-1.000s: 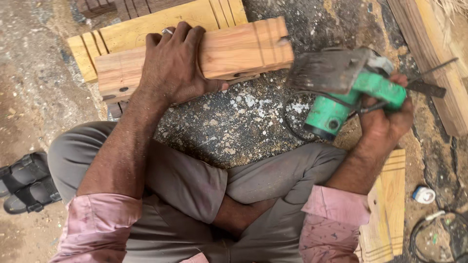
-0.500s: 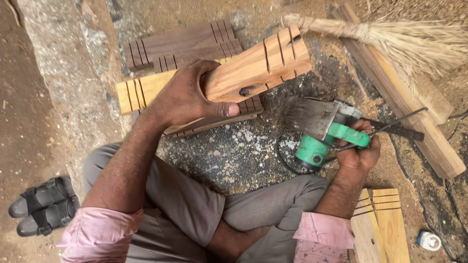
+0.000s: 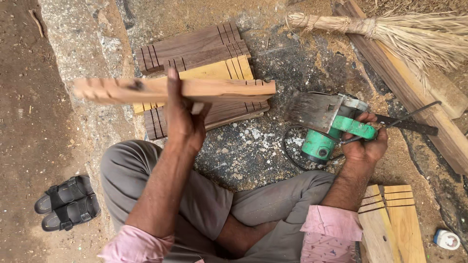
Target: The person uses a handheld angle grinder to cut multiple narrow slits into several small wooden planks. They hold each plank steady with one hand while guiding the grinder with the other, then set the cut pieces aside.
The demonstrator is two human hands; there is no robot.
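Above lap, left hand (image 3: 183, 122) grips long pale wooden board with cut grooves (image 3: 219, 89), held edge-up over stack of grooved boards (image 3: 195, 48). Board looks stiff, light, rough; best held at middle. Right hand (image 3: 363, 146) wraps handle of green power cutter (image 3: 331, 129) resting on ground.

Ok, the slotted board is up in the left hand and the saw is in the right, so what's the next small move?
Probably set the slotted board, held edge-up in the left hand, onto the stack of grooved boards just behind it. The right hand holds the green power saw resting on the ground, blade away from the board.
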